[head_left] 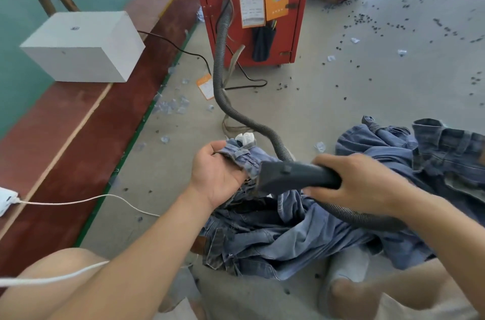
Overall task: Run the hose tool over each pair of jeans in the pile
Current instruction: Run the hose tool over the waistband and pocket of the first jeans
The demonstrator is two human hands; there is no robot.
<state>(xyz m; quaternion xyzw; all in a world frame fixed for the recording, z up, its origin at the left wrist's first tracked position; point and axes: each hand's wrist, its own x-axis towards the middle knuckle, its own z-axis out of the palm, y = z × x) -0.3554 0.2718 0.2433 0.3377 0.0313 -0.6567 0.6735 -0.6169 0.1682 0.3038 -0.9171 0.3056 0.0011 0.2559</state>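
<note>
In the head view, a waistband of the jeans [242, 155] is being gripped by the left hand [216, 175], fingers curled round the denim, above the pile of jeans [301, 235] on the floor [328, 94]. The hose tool [296, 175] is being held by the right hand [359, 183], wrapped round its dark nozzle, which is being pressed against that waistband; its ribbed hose [223, 68] is being trailed from the red cabinet [252, 5]

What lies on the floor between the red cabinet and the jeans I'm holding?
In the head view, the grey ribbed hose snakes down from the red cabinet to the jeans; an orange tag and black cable lie alongside it.
</note>
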